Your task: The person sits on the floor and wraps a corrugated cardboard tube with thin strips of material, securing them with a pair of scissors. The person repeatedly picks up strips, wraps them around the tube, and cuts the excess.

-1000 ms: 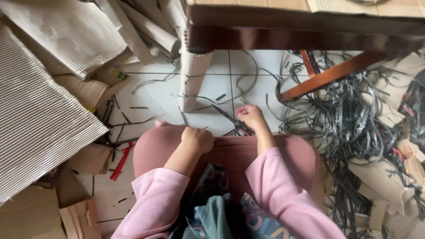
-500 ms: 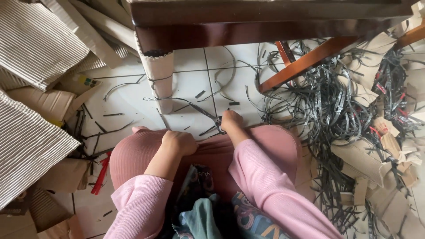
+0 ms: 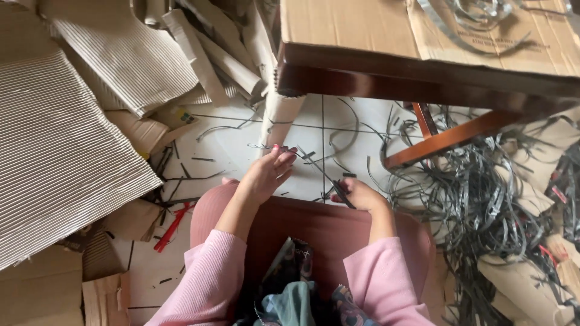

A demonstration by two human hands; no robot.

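Nearest the camera, two pink sleeves [image 3: 208, 284] reach forward over a pink lap [image 3: 314, 226]. The right hand [image 3: 357, 194] rests at the lap's far edge, its grip closed on the near end of a thin dark strip [image 3: 314, 167]. The strip slants up and left over the floor [image 3: 235, 142] to the left hand [image 3: 269, 172], whose fingers [image 3: 284, 154] are loosely curled round its far end, not shut tight. Left of the lap lies a red tool [image 3: 171, 226] among cardboard [image 3: 54, 157]. To the right, a tangle of dark strips [image 3: 483, 205] covers the floor. Beyond the hands stands a cardboard roll [image 3: 279, 121] under the desk [image 3: 423, 78].
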